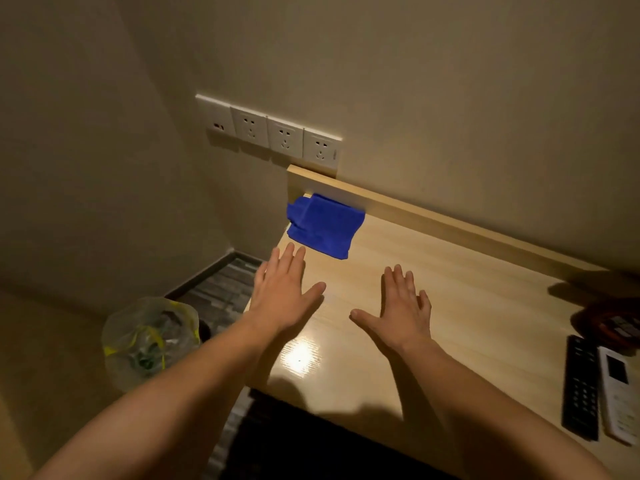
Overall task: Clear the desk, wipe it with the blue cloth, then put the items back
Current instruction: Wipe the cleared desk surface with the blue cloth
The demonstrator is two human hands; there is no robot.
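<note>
Far left, on the floor: a bin (150, 341) lined with a thin, crinkled translucent plastic bag with yellow markings; contents blurred. Beside it, a strip of dark, striped flooring runs along the wall base.

Wall above: a row of four white square socket plates (268, 131), smooth plastic, mounted edge to edge on a matte beige wall.

Desk (450, 271): pale wood-grain laminate, glossy enough to show a bright lamp reflection near the front edge. A raised rectangular backboard of the same material runs along the wall.

Blue cloth (323, 225): vivid blue, soft napped texture, loosely folded into a rough rectangle. It lies on the desk's far left corner, touching the backboard, with one flap hanging past the left edge.

Left hand (284, 294): palm down, fingers extended and slightly spread, holding nothing. Fingertips just short of the cloth, not touching it. Cannot tell whether the palm rests on the surface.

Right hand (403, 306): palm down, fingers splayed, thumb out to the left, empty, over the bare middle of the desk.

Far right: a slim black remote (581, 388) with rows of small buttons, lying just beside a white remote (618, 393) with a dark display window. Behind them, a dark reddish round object (611, 322), in shadow, unclear.
</note>
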